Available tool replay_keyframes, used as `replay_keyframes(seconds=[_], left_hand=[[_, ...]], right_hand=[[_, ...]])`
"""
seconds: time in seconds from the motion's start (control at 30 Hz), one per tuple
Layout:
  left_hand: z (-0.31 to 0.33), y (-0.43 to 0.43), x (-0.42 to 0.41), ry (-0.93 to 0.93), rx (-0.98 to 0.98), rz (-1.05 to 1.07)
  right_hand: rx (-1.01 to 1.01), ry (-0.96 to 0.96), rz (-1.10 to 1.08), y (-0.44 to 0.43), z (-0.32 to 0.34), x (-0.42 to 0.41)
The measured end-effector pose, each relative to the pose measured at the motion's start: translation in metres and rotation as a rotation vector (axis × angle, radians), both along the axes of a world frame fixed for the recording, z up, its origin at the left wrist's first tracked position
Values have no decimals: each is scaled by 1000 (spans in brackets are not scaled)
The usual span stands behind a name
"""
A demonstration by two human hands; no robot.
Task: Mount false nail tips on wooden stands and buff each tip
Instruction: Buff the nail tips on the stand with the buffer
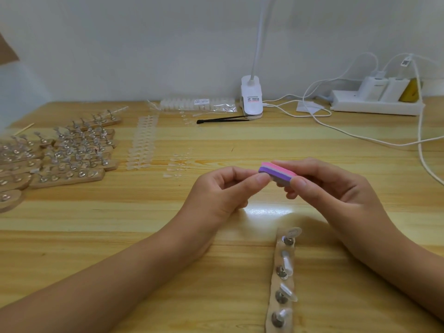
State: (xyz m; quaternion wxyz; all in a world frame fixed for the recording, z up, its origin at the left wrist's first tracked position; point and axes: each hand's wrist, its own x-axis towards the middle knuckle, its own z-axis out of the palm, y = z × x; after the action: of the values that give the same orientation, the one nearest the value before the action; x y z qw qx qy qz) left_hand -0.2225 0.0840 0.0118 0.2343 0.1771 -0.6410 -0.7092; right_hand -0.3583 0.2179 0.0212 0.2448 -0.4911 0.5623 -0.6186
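Note:
My right hand (pixel 329 186) grips a small pink and purple buffer block (pixel 276 171) between thumb and fingers, above the middle of the wooden table (pixel 144 212). My left hand (pixel 223 188) pinches its thumb and forefinger together right under the block's left end; whatever they hold is hidden. Below the hands lies a wooden stand (pixel 280 282) with several metal pegs, clear nail tips mounted on them.
Many wooden stands with mounted tips (pixel 72 152) crowd the left side. Rows of loose nail tips (pixel 143 143) and a bag of tips (pixel 199 105) lie further back, beside a black tool (pixel 223 119), a clip lamp (pixel 251 99), and a power strip (pixel 374 102) with trailing white cables.

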Motion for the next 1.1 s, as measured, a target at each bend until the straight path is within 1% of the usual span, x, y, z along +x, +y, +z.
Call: replay_keyframes(seconds=[0.1, 0.27, 0.43, 0.57, 0.73, 0.87, 1.03, 1.1], left_hand=[[2, 6, 2, 25, -83, -68], [3, 3, 1, -9, -10, -6], [2, 4, 1, -6, -32, 0], [1, 1, -1, -2, 27, 62], [0, 1, -1, -18, -7, 34], [0, 0, -1, -14, 36, 48], [0, 1, -2, -14, -13, 22], [0, 1, -2, -16, -4, 27]], right_hand=[[-1, 31, 37, -1, -1, 2], [-16, 3, 14, 1, 1, 0], [-14, -15, 36, -4, -3, 1], [-3, -49, 64, -2, -7, -3], [-41, -20, 78, -6, -6, -3], [-5, -24, 98, -4, -7, -2], [-34, -45, 88, -6, -6, 0], [-27, -48, 86, -5, -6, 0]])
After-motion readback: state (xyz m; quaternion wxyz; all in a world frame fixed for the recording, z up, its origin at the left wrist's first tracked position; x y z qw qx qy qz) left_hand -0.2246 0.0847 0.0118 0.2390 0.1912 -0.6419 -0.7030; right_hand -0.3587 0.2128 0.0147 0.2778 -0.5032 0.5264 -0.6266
